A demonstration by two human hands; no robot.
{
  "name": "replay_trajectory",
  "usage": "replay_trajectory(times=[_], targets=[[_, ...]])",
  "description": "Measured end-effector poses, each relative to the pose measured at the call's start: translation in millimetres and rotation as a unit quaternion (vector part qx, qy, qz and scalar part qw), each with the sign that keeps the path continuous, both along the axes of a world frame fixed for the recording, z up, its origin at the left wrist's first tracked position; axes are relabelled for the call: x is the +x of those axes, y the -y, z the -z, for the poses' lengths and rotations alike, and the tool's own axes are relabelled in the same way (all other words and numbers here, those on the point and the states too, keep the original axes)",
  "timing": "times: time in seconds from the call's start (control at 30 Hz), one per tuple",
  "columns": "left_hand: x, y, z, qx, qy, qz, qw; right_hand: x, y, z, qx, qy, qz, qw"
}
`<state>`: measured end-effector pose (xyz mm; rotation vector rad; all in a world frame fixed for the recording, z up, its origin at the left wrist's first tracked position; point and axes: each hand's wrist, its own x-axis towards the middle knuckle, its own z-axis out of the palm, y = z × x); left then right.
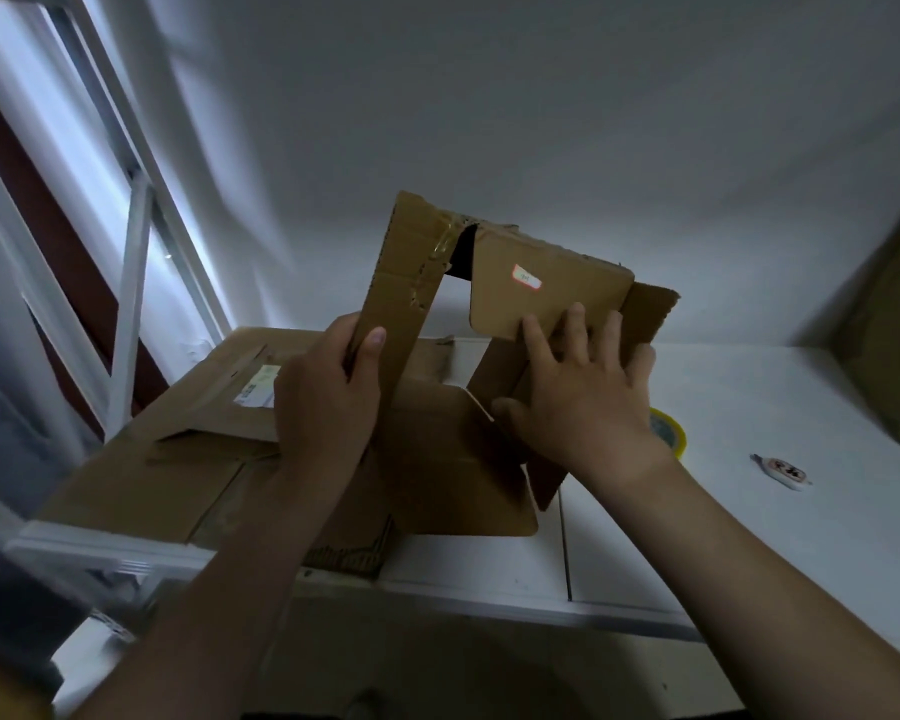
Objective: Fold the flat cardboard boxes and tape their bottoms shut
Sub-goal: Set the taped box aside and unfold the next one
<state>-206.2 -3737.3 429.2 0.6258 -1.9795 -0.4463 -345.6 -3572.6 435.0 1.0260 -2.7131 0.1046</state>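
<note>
Cardboard box (492,366), half-folded: left hand (328,397) is gripping the left flap (401,304), fingers curled, steadying it while right hand (583,392), fingers straight, is pressing the stickered flap (567,288) inward.

Dim, window (141,210) light from the left; wide-angle edges bend and blur.

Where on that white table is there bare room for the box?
Bare tabletop lies between the yellow tape roll and the brown package, behind the small white object. Another patch runs along the near edge, right of the flat cardboard. That cardboard crowds the left side, below the held box.
</note>
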Motion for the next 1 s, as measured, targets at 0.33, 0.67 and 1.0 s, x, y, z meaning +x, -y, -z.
replay_trajectory(times=[0.33, 0.67, 1.0], targets=[[-6, -6, -7, 0.019, -0.008, -0.030, 0.999, 13, 12, 81, 0.097, 0.026, -0.247, 0.964], [4, 2, -4, 0.015, -0.022, -0.006, 1.000, -16, 8, 64, -0.005, 0.096, -0.117, 0.988], [13, 8, 1, 0.060, -0.048, 0.010, 0.997, -17, 30, 54, -0.168, -0.081, 0.018, 0.982]])
